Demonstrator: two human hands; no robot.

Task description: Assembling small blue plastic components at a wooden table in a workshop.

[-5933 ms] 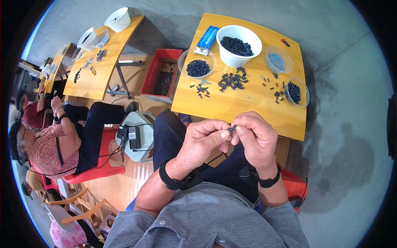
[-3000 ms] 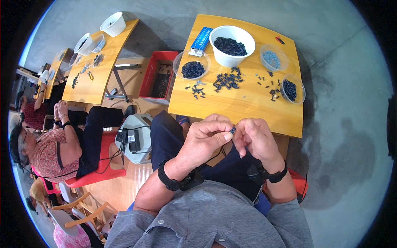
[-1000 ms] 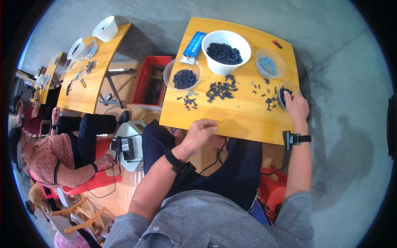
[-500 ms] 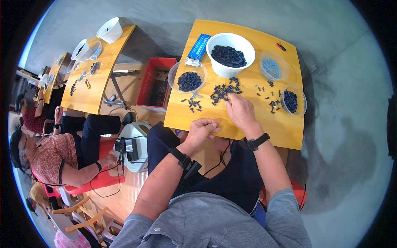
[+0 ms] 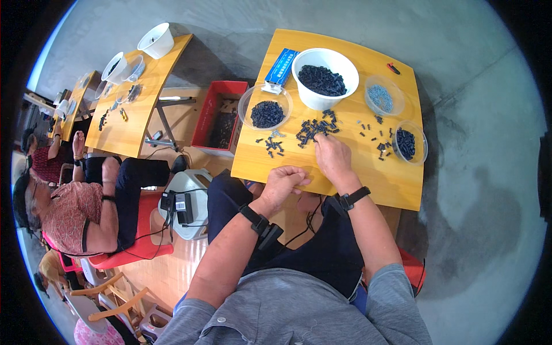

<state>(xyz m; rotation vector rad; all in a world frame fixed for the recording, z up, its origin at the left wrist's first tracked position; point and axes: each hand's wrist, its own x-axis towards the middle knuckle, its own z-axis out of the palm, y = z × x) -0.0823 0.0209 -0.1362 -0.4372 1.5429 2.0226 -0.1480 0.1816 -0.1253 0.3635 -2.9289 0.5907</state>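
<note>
Black parts [image 5: 307, 134] lie in a loose pile around the middle of the tabletop [image 5: 379, 185]. Nearest, the left hand [image 5: 283, 183] is at the near edge, left of its middle, fingers curled in; whether it holds anything I cannot tell. The right hand [image 5: 333, 156] reaches past that edge, its fingertips drawn together at the pile's near side; I cannot tell whether they grip a part. Left of the pile are more black parts and a few silver bits [image 5: 278, 133]; others are scattered toward the right edge, beside the right tub [image 5: 421, 154], which holds black parts too. By the left edge, the left tub [image 5: 242, 109] holds more. Farther back stand a heaped white bowl [image 5: 316, 102] and a tub of bluish bits [image 5: 380, 99]. A blue box [image 5: 282, 68] lies toward the far left corner, a red tool [image 5: 393, 69] near the far right one.
</note>
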